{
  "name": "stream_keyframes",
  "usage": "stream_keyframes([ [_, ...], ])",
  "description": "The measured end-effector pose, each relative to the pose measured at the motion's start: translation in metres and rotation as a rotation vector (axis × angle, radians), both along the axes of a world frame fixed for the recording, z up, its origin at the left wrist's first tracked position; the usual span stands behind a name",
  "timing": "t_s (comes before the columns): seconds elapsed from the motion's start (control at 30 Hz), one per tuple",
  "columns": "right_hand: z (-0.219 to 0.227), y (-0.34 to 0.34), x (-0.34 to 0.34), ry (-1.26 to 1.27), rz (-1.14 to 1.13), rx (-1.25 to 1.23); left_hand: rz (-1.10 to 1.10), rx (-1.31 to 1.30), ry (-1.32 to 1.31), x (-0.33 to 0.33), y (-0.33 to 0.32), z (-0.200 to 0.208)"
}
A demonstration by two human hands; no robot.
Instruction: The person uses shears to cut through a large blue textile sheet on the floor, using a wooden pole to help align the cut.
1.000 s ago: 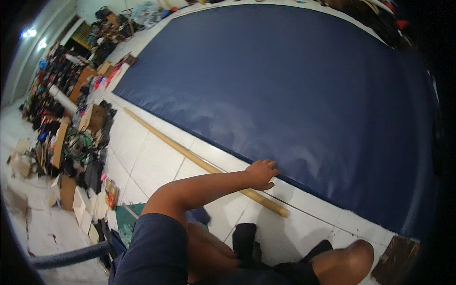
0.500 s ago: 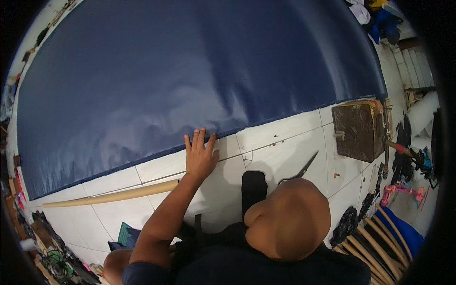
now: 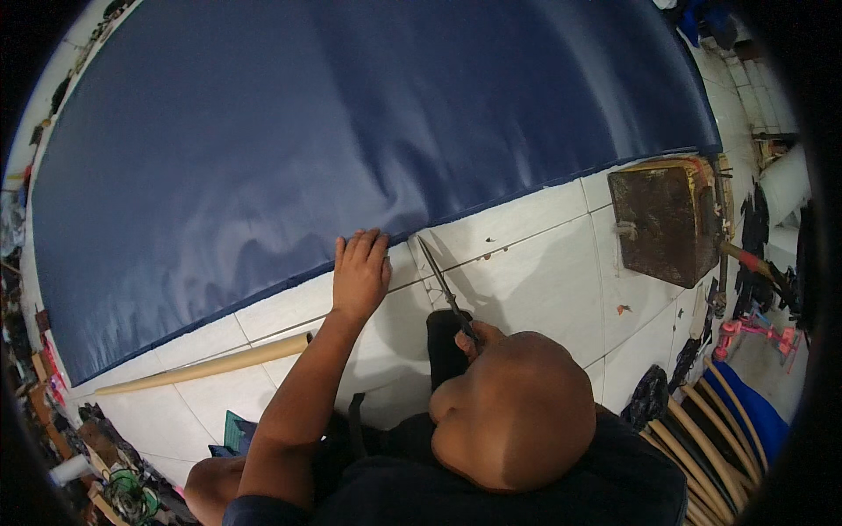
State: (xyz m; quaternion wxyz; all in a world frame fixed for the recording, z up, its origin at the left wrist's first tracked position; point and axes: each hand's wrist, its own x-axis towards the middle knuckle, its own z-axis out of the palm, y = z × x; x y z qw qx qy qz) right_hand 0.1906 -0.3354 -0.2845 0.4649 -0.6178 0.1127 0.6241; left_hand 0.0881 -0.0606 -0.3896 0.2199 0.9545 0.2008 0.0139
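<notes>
A large dark blue sheet (image 3: 263,131) with a smooth, slightly shiny surface is spread over the floor, with soft ripples near its front edge. My left hand (image 3: 360,272) rests on that edge, palm down, its fingers laid side by side with the tips on the sheet. Scissors (image 3: 445,287) are in my right hand (image 3: 478,337), which is partly hidden. Their blades point away from me, and the tips are close to the sheet's edge, just right of my left hand. Whether the blades are parted, I cannot tell.
A dark brown box-like block (image 3: 662,223) stands by the sheet's right front corner. On the white tiles (image 3: 535,272), a tan tube (image 3: 210,359) lies left of my forearm. Several long tan rolls (image 3: 702,447) sit at lower right. Clutter (image 3: 114,465) lines the lower left.
My right hand has come into view with the scissors, lifted from the floor and turned toward the sheet's edge. My left hand's fingers have drawn closer together on the edge.
</notes>
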Motion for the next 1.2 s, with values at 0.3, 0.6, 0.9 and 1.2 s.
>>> stream_keyframes([
  [0.3, -0.064, 0.056, -0.011, -0.262, 0.338, 0.075, -0.017, 0.015, 0.102, -0.004, -0.012, 0.003],
  [0.6, -0.072, 0.070, -0.026, -0.548, 0.448, 0.073, -0.048, 0.025, 0.097, -0.007, -0.012, 0.005],
  [0.9, -0.088, 0.079, -0.022, -0.417, 0.389, 0.085, -0.050, 0.030, 0.103, -0.009, -0.014, 0.001],
  [1.2, -0.102, 0.074, -0.033, -0.532, 0.349, 0.052, -0.075, 0.046, 0.137, -0.010, -0.013, -0.001],
])
